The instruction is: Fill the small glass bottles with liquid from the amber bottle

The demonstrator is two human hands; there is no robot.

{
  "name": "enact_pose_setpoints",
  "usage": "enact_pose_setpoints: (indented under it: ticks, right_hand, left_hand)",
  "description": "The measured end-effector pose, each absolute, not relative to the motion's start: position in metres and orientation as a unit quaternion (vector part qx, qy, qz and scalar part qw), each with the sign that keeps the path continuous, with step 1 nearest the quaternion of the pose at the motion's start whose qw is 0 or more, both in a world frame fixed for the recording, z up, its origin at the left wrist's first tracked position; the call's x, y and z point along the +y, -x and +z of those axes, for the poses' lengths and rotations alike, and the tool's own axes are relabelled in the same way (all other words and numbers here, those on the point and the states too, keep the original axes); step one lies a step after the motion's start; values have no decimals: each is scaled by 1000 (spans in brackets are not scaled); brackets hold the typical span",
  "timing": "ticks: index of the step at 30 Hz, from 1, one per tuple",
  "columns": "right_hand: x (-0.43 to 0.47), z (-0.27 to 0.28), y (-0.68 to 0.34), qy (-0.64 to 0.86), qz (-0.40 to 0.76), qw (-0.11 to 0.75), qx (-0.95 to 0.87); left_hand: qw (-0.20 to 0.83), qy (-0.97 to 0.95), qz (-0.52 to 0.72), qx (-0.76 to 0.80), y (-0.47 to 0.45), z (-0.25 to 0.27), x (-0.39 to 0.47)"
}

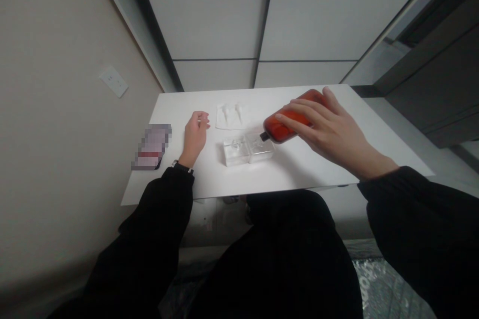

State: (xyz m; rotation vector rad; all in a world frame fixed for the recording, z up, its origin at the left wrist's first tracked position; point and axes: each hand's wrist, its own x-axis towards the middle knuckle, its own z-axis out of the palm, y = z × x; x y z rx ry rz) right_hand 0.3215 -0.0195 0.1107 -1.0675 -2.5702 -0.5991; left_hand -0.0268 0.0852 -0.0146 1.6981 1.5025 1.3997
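Observation:
My right hand (322,127) is wrapped round a reddish-orange bottle (283,127). The bottle is tilted, its dark neck (264,136) pointing down to the left over a clear two-part plastic box (236,157). Its neck is at the rim of the right compartment; I cannot make out whether liquid flows. Some clear liquid or small shapes show in the box, too faint to tell. My left hand (196,132) rests on the table left of the box, fingers loosely curled and apart, holding nothing. Two small white dropper-like pieces (232,111) lie on a white tissue (229,122) behind the box.
The white table (209,179) stands by a panelled cabinet front (209,25). A phone (152,147) with a blurred screen lies at its left edge. A wall socket (114,81) is on the left wall. My legs are under the table's front edge.

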Motion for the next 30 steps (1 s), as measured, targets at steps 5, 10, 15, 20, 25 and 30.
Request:
enact_pose_setpoints:
  ticks: [5, 10, 15, 20, 25, 30]
  right_hand:
    - [-20, 119, -317, 357, -204, 132, -902]
    - [-18, 126, -314, 341, -216, 114, -908]
    - [-16, 132, -313, 325, -228, 93, -913]
    - [-15, 138, -310, 313, -219, 89, -920]
    - [-13, 144, -306, 303, -193, 90, -929]
    - [-14, 154, -300, 295, -197, 63, -933]
  left_hand:
    - [237, -621, 508, 548, 27, -15, 86]
    - [241, -620, 505, 550, 27, -16, 86]
    - [244, -618, 507, 549, 27, -16, 87]
    - [244, -620, 503, 551, 27, -14, 86]
    - [242, -619, 506, 549, 26, -14, 86]
    - [243, -618, 506, 550, 25, -15, 86]
